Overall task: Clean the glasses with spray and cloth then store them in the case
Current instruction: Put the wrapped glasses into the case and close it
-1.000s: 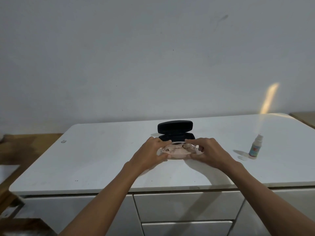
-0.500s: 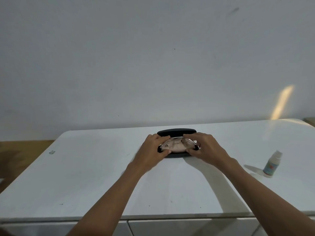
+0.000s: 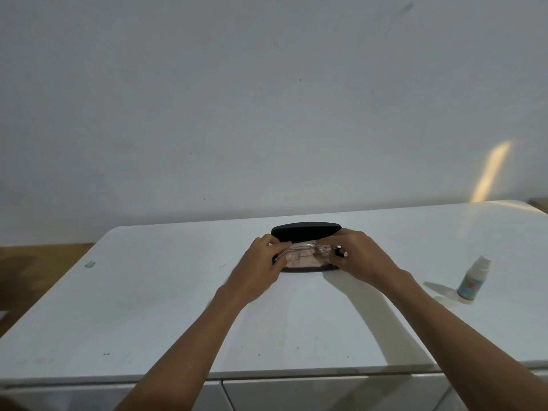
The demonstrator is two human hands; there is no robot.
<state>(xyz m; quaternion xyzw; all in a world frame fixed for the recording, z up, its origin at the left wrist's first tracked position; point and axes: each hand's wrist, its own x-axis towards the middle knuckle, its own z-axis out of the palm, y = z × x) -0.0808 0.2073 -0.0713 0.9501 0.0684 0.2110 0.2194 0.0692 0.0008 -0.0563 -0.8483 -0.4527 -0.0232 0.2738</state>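
Hands meet over the open case at the middle of the white counter. The left hand comes in from the lower left, its fingers curled together and pinching the left end of the glasses. The right hand comes in from the lower right, fingers bent and closed on the right end of the frame, with the thumb tip near the case's right edge.

The glasses lie lengthwise between the two hands, low over the case's bottom half, with a pale pinkish cloth bunched right under or against them. Whether the glasses already rest in the case or sit just above it cannot be told; the lenses are clear and blurred against the cloth. The case is black; its lid stands tilted back behind the hands, toward the wall, and a dark strip of its base shows below the cloth, flat on the counter.

The spray, a small white bottle with a coloured label, stands upright on the counter well to the right of the case, apart from both hands. A streak of warm light falls on the wall above it. Drawer fronts show below the counter's near edge.
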